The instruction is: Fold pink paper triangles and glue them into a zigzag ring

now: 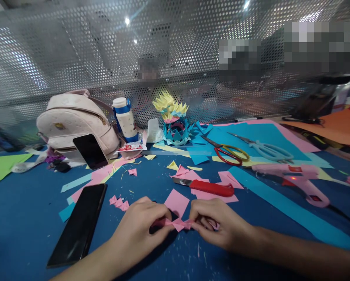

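Observation:
Between my two hands is a strip of folded pink paper (pixel 179 224) with small pointed folds. My left hand (pixel 144 220) pinches its left end between thumb and finger. At the other end, my right hand (pixel 214 220) is closed on the paper, its fingers curled, with a bit more pink showing inside them. Just beyond lies a flat pink paper square (pixel 177 202). A short row of folded pink pieces (pixel 119 203) rests left of my left hand. The red-handled utility knife (pixel 211 188) lies past my right hand, blade out to the left.
A pink glue gun (pixel 294 177) with a lit light lies at right, beside a long blue paper strip (pixel 292 207). Two scissors, red-and-yellow (pixel 231 154) and pale blue (pixel 271 151), lie behind. A folded-paper model (pixel 175 117), bottle (pixel 124 119), backpack (pixel 75 121) and phones (pixel 79 222) are around.

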Available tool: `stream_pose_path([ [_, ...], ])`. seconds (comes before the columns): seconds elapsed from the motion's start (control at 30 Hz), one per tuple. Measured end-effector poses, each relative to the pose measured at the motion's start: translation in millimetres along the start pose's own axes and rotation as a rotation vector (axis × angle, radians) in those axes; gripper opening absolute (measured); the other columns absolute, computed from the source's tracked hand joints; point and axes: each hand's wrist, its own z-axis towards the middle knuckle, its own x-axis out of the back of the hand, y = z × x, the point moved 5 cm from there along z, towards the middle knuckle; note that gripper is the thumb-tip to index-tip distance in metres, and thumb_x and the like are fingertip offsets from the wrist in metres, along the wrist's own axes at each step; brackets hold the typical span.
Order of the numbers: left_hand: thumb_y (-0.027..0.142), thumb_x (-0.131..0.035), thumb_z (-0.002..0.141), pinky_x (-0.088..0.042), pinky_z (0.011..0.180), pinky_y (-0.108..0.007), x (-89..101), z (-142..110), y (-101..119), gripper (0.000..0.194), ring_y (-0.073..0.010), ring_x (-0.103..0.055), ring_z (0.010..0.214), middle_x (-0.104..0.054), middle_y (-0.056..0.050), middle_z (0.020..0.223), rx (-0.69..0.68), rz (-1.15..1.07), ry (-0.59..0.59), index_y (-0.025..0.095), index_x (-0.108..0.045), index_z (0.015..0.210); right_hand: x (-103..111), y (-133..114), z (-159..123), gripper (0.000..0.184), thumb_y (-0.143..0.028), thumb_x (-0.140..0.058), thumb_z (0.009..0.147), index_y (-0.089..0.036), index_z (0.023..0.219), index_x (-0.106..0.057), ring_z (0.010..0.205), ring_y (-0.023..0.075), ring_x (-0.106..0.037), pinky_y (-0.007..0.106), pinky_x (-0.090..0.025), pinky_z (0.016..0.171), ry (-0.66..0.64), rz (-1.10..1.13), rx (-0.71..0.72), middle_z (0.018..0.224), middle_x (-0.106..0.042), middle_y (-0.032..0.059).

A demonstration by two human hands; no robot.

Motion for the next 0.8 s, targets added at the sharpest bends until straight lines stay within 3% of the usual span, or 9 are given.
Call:
stream_pose_path([
  [0.27, 0.022, -0.066, 0.091, -0.034, 0.065, -0.027, -0.5, 1.3, 0.4, 0.004, -0.0129, -0.055, 0.062, -0.067, 0.003, 0.070, -0.028, -0.045, -0.021, 0.021, -0.068, 0.088, 0.7, -1.1, -0.3, 0.014, -0.023, -0.053, 0.086, -0.016, 0.080, -0.063, 0.049, 0.0079, -0.045, 0.019, -0.030, 0.048, -0.023, -0.024, 0.005, 0.060, -0.052, -0.0025],
  [0.8, 0.028, -0.064, 0.093, -0.036, 0.067, -0.027, 1.8, 1.7, 4.0, 0.010, -0.0141, -0.057, 0.065, -0.069, 0.002, 0.073, -0.006, -0.091, -0.019, 0.021, -0.069, 0.088, 0.0, -0.6, 0.1, 0.013, -0.023, -0.054, 0.087, -0.016, 0.082, -0.064, 0.050, 0.0081, -0.046, 0.018, -0.030, 0.048, -0.033, -0.033, 0.010, 0.059, -0.053, -0.0027],
])
